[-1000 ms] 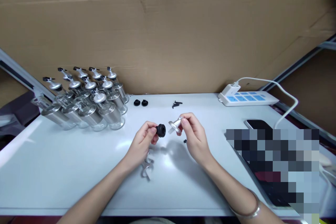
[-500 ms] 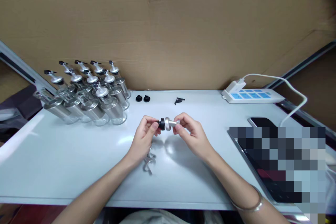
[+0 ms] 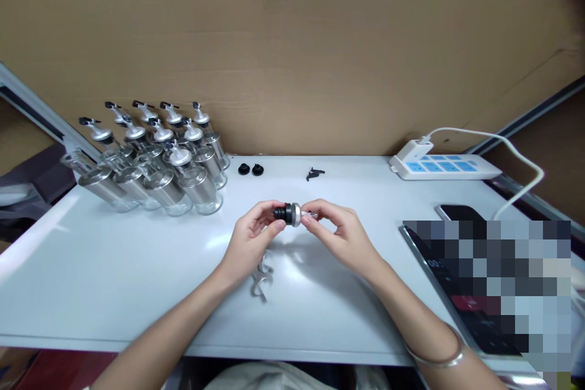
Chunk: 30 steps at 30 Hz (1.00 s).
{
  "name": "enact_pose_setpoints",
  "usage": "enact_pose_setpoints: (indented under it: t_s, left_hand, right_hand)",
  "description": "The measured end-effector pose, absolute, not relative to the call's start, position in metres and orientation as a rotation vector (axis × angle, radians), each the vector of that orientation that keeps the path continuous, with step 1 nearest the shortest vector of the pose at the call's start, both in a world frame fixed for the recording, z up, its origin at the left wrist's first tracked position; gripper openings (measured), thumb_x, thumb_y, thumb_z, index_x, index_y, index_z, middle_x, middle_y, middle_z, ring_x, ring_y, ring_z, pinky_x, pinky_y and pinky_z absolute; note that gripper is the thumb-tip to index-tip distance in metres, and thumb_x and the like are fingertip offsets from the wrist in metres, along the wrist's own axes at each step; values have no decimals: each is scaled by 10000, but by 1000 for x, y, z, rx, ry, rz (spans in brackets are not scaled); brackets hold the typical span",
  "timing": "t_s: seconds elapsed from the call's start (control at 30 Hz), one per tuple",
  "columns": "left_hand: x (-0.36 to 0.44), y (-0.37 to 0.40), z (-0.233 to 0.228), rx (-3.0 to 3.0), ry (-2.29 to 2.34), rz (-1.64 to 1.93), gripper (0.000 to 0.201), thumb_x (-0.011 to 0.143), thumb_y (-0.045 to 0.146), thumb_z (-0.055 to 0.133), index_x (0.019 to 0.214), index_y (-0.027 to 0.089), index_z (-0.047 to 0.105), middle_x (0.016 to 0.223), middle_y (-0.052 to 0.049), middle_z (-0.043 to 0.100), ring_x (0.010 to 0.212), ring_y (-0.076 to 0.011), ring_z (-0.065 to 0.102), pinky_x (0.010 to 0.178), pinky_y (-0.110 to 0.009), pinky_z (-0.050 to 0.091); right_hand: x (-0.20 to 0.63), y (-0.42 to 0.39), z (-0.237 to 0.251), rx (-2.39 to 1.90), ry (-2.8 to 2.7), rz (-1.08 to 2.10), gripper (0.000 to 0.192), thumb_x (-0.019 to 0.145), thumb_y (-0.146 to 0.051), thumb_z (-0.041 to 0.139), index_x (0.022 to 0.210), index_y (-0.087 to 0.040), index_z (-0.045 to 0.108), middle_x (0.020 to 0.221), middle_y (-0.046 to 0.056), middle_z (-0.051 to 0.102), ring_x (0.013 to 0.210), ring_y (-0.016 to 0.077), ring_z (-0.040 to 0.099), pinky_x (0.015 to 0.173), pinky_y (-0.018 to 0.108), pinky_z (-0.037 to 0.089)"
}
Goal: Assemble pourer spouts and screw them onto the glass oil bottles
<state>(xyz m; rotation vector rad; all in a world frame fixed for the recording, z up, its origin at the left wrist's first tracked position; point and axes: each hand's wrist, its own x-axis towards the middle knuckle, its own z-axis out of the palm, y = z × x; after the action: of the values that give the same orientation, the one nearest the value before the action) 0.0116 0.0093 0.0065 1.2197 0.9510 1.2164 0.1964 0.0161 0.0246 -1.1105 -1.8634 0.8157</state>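
Observation:
Over the middle of the white table (image 3: 114, 280), my left hand (image 3: 250, 242) pinches a black rubber stopper (image 3: 284, 213). My right hand (image 3: 340, 236) grips the silver metal pourer cap (image 3: 297, 214), which is pressed onto that stopper so the two parts sit joined between my fingertips. Under my left wrist lie bent silver metal pieces (image 3: 259, 280) on the table.
Several glass bottles with silver pourer tops (image 3: 159, 158) stand at the back left. Two black stoppers (image 3: 250, 169) and small black parts (image 3: 314, 173) lie near the cardboard wall. A white power strip (image 3: 445, 167) and a phone (image 3: 459, 213) sit at the right.
A second ago the black stopper and silver cap were held apart. My hands came together and the two parts are now joined and pushed tight.

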Motion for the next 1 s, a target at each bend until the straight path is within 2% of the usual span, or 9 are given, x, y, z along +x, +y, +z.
enact_pose_setpoints:
  t_s: [0.27, 0.47, 0.7, 1.0]
  left_hand:
    - [11, 9, 10, 1208, 958, 1213, 194, 735, 224, 700, 920, 169, 689, 929, -54, 722, 863, -177, 656, 800, -283, 512]
    - [13, 12, 12, 1148, 971, 1206, 206, 676, 241, 732, 854, 148, 683, 814, -45, 718, 681, -152, 640, 709, -293, 525]
    - [14, 11, 10, 1152, 976, 1205, 200, 672, 242, 731, 845, 154, 681, 781, -34, 708, 660, -144, 633, 691, -282, 522]
    - [15, 9, 11, 1208, 997, 1218, 204, 688, 252, 728, 861, 151, 691, 812, -48, 715, 695, -154, 636, 701, -286, 525]
  right_hand:
    - [195, 17, 25, -1021, -1910, 638, 134, 872, -260, 564, 824, -168, 647, 731, 37, 675, 631, 131, 583, 501, 208, 420]
    - [194, 16, 23, -1000, -1949, 559, 137, 881, -239, 559, 804, -166, 645, 686, 25, 659, 598, 123, 565, 511, 207, 426]
    - [191, 15, 21, -1000, -1924, 593, 132, 873, -240, 566, 804, -169, 653, 689, 23, 674, 586, 119, 568, 488, 204, 416]
    - [193, 16, 23, -1039, -1894, 739, 155, 870, -274, 559, 809, -172, 658, 709, 28, 671, 622, 133, 574, 564, 232, 448]
